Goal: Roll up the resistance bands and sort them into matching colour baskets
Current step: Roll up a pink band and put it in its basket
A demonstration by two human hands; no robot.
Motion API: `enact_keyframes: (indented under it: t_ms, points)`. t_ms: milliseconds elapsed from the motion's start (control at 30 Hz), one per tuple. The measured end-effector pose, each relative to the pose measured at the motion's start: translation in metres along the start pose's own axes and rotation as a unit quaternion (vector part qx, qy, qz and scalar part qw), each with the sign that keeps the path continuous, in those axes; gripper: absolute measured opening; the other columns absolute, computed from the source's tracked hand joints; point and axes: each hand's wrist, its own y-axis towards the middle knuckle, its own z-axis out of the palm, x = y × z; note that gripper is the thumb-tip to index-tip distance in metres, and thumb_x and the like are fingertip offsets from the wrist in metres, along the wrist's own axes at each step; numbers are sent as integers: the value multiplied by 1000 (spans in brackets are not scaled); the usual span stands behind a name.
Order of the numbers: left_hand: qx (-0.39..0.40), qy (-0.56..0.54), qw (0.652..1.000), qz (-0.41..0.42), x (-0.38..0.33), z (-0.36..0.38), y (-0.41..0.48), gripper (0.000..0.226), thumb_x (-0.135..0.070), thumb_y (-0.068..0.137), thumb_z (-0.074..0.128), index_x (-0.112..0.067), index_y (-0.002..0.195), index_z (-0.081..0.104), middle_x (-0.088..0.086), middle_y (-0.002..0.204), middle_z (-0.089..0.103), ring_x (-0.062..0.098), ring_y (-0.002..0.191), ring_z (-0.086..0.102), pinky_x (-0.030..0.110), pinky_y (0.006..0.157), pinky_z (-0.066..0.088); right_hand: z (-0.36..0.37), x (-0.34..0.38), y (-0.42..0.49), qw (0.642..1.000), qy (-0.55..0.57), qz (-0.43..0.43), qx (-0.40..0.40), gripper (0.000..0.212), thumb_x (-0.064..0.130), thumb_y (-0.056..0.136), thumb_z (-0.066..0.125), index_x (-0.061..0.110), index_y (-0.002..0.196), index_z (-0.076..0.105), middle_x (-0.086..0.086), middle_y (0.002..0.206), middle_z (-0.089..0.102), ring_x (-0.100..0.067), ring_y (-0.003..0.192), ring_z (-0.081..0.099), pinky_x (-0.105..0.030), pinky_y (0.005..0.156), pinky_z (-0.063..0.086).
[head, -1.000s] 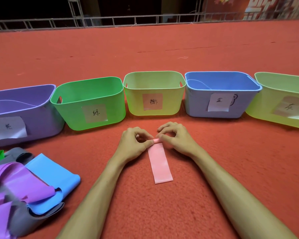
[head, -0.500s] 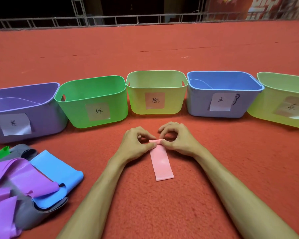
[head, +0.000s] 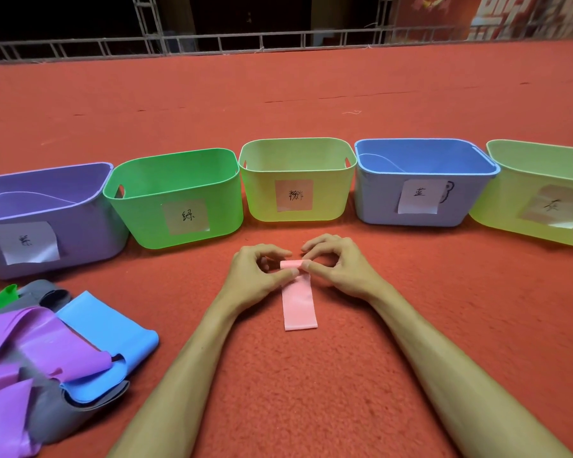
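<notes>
A: Where do we have the pink band (head: 299, 305)?
B: On the red floor (head: 311, 391), before the middle basket (head: 262, 200); our left hand (head: 258, 276) and right hand (head: 341, 269) pinch its rolled far end.

Left hand (head: 257, 279) and right hand (head: 343, 274) are bare, like both forearms.

The pink band (head: 300, 305) is rolled further from its far end. The roll pinched between the left grip (head: 255, 279) and the right grip (head: 341, 269) is thicker than a second ago, and the flat tail on the floor (head: 311, 391) is shorter.
</notes>
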Motion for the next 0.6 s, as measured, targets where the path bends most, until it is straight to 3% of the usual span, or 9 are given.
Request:
enact_keyframes:
  t_ms: [100, 200, 300, 433, 533, 600]
  points:
    - [24, 7, 1000, 10, -1, 0, 1, 9, -31, 84, 85, -31, 93, 83, -14, 75, 72, 0, 63, 50, 20, 62, 38, -1, -3, 0, 1000, 31, -4, -3, 8, 22, 86, 83, 19, 94, 84, 4, 111, 73, -10, 111, 66, -28, 102, 46]
    - [37, -27, 999, 16, 1, -1, 1, 13, -38, 82, 84, -28, 90, 82, -2, 77, 75, 6, 64, 50, 28, 61, 39, -2, -3, 0, 998, 56, -14, 7, 13, 14, 86, 83, 14, 99, 83, 1, 108, 76, -12, 108, 70, -29, 100, 51]
    - [43, -63, 997, 6, 3, -3, 2, 12, -16, 82, 87, -20, 91, 82, 2, 78, 76, 4, 63, 50, 25, 60, 37, 0, 0, 0, 994, 105, 9, 31, 16, 12, 87, 80, 9, 103, 80, -2, 102, 79, -17, 100, 74, -33, 93, 57]
    - [45, -72, 996, -2, 5, -3, 3, 15, -10, 80, 88, -19, 91, 82, 4, 81, 77, 3, 64, 51, 23, 62, 38, -1, 2, 1, 995, 92, 28, 40, 12, 17, 93, 75, 15, 104, 81, 4, 100, 80, -14, 100, 73, -27, 90, 52]
    - [44, -60, 997, -6, 6, -1, 3, 16, -18, 80, 89, -23, 93, 82, 2, 80, 77, 4, 64, 48, 25, 62, 37, 0, 4, 0, 994, 100, 22, 41, 10, 14, 94, 75, 13, 101, 82, 2, 96, 80, -12, 93, 73, -25, 85, 52]
    - [50, -53, 997, -12, 6, 0, 2, 17, -34, 81, 88, -28, 96, 83, -1, 82, 78, 7, 67, 54, 31, 63, 40, 0, 3, -1, 990, 133, 22, 31, 10, 8, 92, 75, 8, 101, 80, -3, 95, 80, -10, 89, 73, -23, 83, 52]
